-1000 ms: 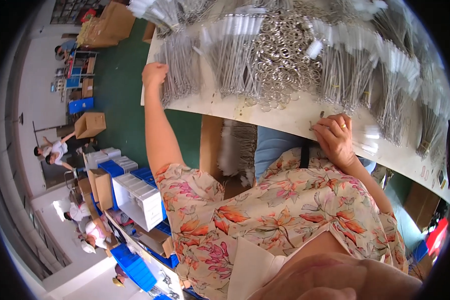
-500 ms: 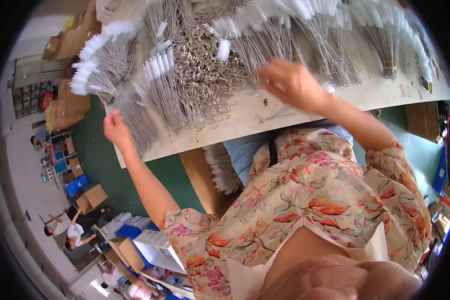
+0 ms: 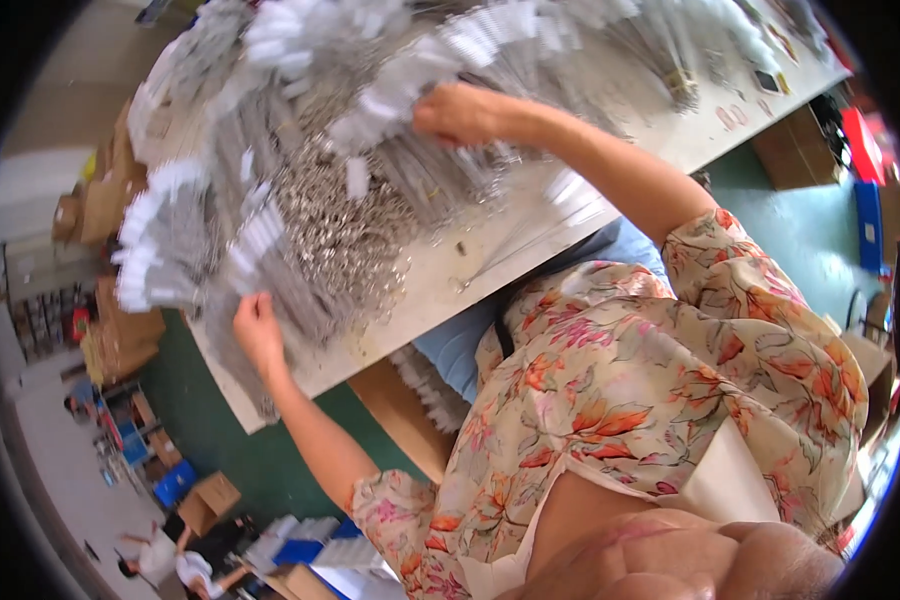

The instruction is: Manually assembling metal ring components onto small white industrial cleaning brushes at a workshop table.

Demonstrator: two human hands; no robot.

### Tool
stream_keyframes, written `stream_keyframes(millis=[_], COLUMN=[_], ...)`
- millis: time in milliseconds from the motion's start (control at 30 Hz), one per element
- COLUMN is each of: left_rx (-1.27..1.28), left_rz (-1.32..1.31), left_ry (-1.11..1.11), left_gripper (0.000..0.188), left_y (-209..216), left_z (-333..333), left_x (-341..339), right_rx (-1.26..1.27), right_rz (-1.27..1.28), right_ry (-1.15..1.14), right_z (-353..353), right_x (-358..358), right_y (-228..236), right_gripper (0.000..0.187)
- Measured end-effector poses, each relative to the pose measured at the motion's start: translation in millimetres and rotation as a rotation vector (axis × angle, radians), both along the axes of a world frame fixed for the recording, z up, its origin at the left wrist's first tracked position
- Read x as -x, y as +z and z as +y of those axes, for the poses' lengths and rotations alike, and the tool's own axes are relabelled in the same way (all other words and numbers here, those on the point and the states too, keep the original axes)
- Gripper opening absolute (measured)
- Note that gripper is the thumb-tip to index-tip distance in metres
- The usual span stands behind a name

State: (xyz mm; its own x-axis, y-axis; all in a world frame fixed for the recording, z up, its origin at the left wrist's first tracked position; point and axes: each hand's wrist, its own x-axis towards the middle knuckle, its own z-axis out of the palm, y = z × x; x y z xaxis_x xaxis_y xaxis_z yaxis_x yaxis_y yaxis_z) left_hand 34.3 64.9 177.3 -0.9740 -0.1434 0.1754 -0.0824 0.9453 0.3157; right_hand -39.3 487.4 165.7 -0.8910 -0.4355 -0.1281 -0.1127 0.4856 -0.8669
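Your right hand (image 3: 455, 114) is hovering at white-tipped wire brushes (image 3: 425, 182) on the bench (image 3: 518, 218), your left hand (image 3: 258, 328) beside brush stems (image 3: 298, 298) at near left. Fingers are lying together on both; whether they're gripping, I cannot tell. Brushes are looking light and springy, probably best held by bare stems. No writing is showing legibly.

brush heads (image 3: 400, 88): white | rings (image 3: 345, 210): probably silver, blurred | shirt (image 3: 610, 400): cream floral (orange and pink) | floor (image 3: 280, 445): green

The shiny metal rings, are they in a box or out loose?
Out loose: the metal rings lie heaped on the tabletop among white-bristled brushes.
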Motion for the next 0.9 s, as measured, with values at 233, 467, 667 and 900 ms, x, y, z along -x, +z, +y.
stream_keyframes(millis=[233, 467, 667, 900], left_rx=[-0.132, -0.147, -0.016, -0.123], left_rz=[-0.042, -0.026, -0.027, 0.086], left_ry=[0.007, 0.002, 0.009, 0.119], left_gripper=[0.024, 0.024, 0.018, 0.014], left_y=[6.8, -2.7, 2.5, 12.6], left_z=[-4.1, 1.8, -1.1, 1.4], left_x=[-3.7, 7.1, 7.0, 9.8], right_rx=[0.153, -0.234, -0.146, 0.297], right_rz=[0.291, 0.230, 0.245, 0.643], right_ry=[-0.622, -0.788, -0.857, -1.189], right_z=[120.4, 165.1, 163.5, 255.8], right_x=[-77.6, -63.7, -82.2, -96.6], right_y=[2.3, -39.5, -17.5, 34.9], right_gripper=[0.021, 0.027, 0.023, 0.026])
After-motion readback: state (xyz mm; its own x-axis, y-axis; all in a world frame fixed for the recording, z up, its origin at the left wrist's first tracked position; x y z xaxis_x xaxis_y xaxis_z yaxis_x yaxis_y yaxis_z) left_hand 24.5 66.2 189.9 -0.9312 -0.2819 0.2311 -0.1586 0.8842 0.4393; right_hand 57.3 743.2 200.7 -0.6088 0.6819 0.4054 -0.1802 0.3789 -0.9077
